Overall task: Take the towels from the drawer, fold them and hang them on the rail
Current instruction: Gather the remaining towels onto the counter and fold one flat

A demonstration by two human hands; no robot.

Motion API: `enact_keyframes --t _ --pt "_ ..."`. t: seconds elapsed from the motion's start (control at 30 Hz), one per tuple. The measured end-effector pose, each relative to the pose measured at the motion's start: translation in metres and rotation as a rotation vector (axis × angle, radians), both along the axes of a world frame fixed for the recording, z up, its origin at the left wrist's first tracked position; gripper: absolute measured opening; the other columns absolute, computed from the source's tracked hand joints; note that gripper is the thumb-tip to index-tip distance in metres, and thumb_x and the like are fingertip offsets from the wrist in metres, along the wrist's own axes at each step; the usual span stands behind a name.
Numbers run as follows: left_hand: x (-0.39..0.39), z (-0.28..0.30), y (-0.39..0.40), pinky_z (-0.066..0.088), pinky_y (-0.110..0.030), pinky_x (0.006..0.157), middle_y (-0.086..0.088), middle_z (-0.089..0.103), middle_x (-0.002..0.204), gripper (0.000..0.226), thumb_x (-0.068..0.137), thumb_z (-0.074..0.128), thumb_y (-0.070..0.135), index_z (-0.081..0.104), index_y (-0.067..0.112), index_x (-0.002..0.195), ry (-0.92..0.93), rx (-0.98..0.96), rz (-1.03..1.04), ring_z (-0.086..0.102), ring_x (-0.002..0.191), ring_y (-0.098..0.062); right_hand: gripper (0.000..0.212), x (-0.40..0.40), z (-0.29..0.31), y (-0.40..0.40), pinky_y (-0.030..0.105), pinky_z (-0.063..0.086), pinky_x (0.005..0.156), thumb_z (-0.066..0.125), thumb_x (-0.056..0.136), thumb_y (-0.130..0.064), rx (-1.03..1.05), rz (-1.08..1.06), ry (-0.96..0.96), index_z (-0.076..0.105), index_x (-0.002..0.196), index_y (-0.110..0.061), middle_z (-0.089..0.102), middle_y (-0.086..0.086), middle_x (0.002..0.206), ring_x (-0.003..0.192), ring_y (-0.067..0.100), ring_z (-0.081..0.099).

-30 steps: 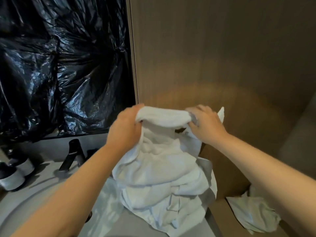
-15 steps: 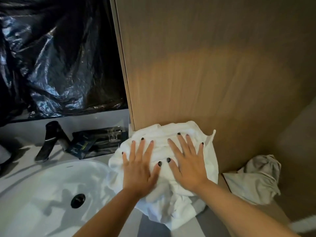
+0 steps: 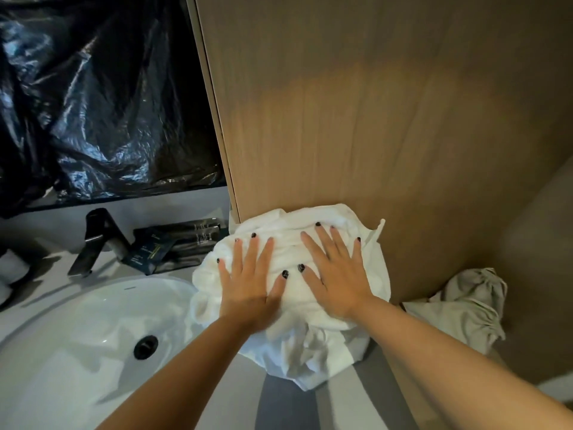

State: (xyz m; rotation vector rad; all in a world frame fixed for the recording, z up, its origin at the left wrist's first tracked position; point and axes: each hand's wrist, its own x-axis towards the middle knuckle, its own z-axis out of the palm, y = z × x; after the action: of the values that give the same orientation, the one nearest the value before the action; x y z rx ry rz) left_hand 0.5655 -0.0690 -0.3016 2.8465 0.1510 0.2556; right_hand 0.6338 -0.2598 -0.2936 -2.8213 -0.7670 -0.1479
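Item: left hand (image 3: 248, 283), fingers straight and spread, palm down, pressed flat on the near-left part of a rumpled white terry towel (image 3: 322, 342); nothing gripped. Item: right hand (image 3: 336, 274), likewise flat with fingers fanned apart, pressed on the towel's upper right part, thumb tips of the two hands nearly meeting at the middle. Step in hand, by judgement: flattening the bundle before a fold. To do it well, the palms would best sweep outward from the centre toward the edges, since the lower portion below the wrists was bunched and creased and overhung the near side; the corners would want squaring before any fold was made. Position of towel: directly beneath both palms, on the grey countertop (image 3: 279, 405), its far edge touching the brown wood-grain cabinet panel (image 3: 372, 135), its left edge lapping the rim of the white oval ceramic basin (image 3: 77, 336). Outward: a second crumpled pale grey-white towel (image 3: 465, 308) lay to the right, well apart from either hand, untouched. Left of the bundle: dark flat sachets (image 3: 173, 243), a black angular tap (image 3: 96, 240), and crinkled black plastic sheeting (image 3: 102, 97) on the wall behind. No rail or drawer appeared in view.
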Motion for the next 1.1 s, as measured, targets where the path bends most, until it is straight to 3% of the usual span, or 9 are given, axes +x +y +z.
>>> enact_keyframes --t 0.2,0.37,0.77,1.1 --pt "-0.028 0.030 -0.028 -0.010 -0.054 0.119 0.004 -0.016 0.165 0.066 0.101 0.019 0.055 -0.008 0.031 0.157 -0.003 -0.024 0.007 -0.019 0.150 -0.019 0.067 -0.026 0.035 -0.045 0.043 -0.006 0.123 0.024 0.103 -0.050 0.124 0.091 0.099 -0.005 0.158 -0.024 -0.016 -0.006 0.164 0.149 0.012 -0.019" --pt "-0.051 0.046 -0.080 -0.005 -0.047 0.121 -0.001 -0.011 0.166 0.068 0.101 0.021 0.055 -0.001 0.026 0.158 -0.059 -0.062 -0.021 -0.015 0.152 -0.020 0.068 -0.061 0.050 -0.105 0.031 -0.009 0.119 0.027 0.104 -0.048 0.123 0.114 0.060 -0.004 0.158 -0.020 -0.012 -0.004 0.165 0.150 0.011 -0.015" --pt "-0.140 0.049 -0.263 -0.001 -0.037 0.122 -0.006 -0.004 0.166 0.065 0.103 0.030 0.047 0.010 0.019 0.158 -0.060 -0.084 -0.024 -0.009 0.152 -0.020 0.069 -0.147 0.049 -0.286 0.032 -0.005 0.120 0.030 0.104 -0.047 0.098 0.151 0.051 0.000 0.158 -0.017 -0.003 -0.002 0.166 0.151 0.011 -0.011" --pt "-0.180 0.016 -0.353 0.001 -0.036 0.124 -0.006 -0.003 0.166 0.067 0.103 0.028 0.050 0.010 0.018 0.158 0.112 -0.061 -0.162 -0.010 0.152 -0.018 0.068 -0.202 0.004 -0.378 0.036 0.002 0.124 0.030 0.104 -0.047 0.042 0.033 0.250 0.001 0.158 -0.017 -0.006 -0.001 0.165 0.151 0.012 -0.010"
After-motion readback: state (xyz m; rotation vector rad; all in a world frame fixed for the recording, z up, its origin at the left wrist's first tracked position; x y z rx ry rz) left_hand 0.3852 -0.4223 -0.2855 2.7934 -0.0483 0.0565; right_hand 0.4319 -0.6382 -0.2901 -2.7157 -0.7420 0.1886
